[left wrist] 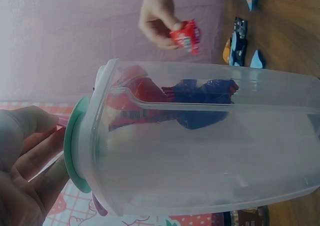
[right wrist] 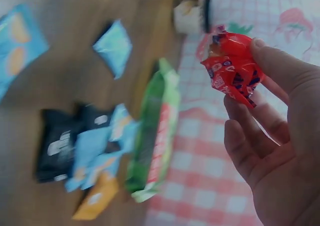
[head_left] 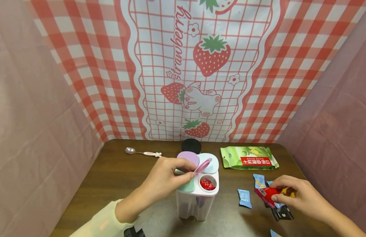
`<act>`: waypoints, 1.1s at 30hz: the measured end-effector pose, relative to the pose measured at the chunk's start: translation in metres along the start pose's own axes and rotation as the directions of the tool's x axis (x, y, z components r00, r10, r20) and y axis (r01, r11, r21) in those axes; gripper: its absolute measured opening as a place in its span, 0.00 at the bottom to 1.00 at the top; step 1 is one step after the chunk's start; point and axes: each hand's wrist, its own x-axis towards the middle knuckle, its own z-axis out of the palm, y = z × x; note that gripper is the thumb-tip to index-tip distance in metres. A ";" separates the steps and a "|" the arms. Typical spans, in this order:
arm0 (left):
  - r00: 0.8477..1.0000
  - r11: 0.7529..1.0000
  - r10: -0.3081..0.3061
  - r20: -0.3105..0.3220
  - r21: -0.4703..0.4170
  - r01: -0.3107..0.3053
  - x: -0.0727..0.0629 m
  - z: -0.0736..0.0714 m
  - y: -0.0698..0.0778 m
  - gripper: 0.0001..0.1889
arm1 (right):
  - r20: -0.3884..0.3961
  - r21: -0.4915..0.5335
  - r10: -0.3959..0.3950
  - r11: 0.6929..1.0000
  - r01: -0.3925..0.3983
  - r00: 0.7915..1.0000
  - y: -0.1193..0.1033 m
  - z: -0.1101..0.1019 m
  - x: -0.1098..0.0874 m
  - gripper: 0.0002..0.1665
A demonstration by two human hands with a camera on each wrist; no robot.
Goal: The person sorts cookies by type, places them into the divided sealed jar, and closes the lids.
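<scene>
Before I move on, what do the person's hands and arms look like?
The left hand and right hand are gloveless. A pale cream sleeve with a peach patch ends short of the left wrist, beside a black object I can't identify. The right forearm is bare in view.

Between the right hand (head_left: 301, 193) and the container (head_left: 187, 205), there is room above one blue packet (head_left: 244, 198). The raised pink lid (head_left: 203, 166) (pinched by the left hand (head_left: 169, 173)) obstructs the open mouth's far-left side; its right side is free.
</scene>
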 end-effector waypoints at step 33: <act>1.000 1.000 0.006 -0.009 0.024 -0.006 0.000 0.001 0.000 0.07 | -0.138 0.208 -0.413 0.877 0.434 0.900 -0.115 0.014 0.119 0.31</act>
